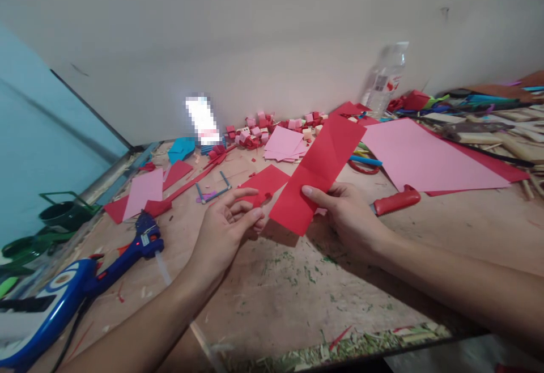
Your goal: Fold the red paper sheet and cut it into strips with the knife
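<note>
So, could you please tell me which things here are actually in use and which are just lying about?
In use:
right hand pinching the creased red paper strip
left hand, fingers curled at its edge

Lying about:
blue glue gun
red-handled knife
pink sheet
plastic bottle

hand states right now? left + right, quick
Left hand: fingers curled, pinching a small red paper scrap.
Right hand: closed on the creased red paper strip, thumb on top.
</note>
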Available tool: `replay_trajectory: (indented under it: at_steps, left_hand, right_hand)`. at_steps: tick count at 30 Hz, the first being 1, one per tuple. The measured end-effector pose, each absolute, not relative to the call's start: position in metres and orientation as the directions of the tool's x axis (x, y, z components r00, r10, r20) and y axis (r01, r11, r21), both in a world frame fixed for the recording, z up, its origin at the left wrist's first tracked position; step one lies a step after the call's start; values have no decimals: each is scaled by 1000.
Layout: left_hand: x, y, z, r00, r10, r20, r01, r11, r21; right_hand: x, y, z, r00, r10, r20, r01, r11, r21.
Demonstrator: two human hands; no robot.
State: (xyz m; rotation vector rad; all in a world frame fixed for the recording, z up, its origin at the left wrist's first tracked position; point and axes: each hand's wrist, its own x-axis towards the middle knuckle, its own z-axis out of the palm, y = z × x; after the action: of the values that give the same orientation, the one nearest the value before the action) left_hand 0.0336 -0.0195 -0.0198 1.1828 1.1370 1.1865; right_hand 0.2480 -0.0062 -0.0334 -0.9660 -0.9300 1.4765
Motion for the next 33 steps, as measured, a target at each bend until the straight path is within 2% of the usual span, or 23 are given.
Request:
replay_trajectory:
  at_steps: [3, 6, 9, 18, 24, 28, 33]
  left_hand:
    - [29, -14, -17, -8, 1000, -22, -36, 22, 999]
    - [19, -3, -12, -150, 986, 75, 6, -75, 997]
    - [5, 10, -8, -316, 929, 194, 20, -198, 980]
    - [-27, 33, 14, -601, 733, 320, 22, -385, 923]
    - [-55, 27, 49, -623, 734, 269, -11, -352, 936]
    - [-68, 23, 69, -588, 743, 320, 56, -358, 932]
    - [-79, 43, 95, -450, 839, 305, 210, -233, 950]
  right_hand:
    - [253, -4, -27, -56, 993, -105, -333, -118, -936]
    - [256, -4, -23, -111, 987, -116, -315, -146, -938]
    - [256, -4, -21, -130, 985, -112, -294, -146, -945]
    - [258, 0, -23, -96, 992, -86, -239, -106, -965]
    - [259, 5, -28, -118, 990, -74, -168, -93, -981]
    - [261, 7, -27, -149, 987, -68, -106, -84, -991]
    - [263, 8, -23, -182, 981, -73, -75, -87, -993]
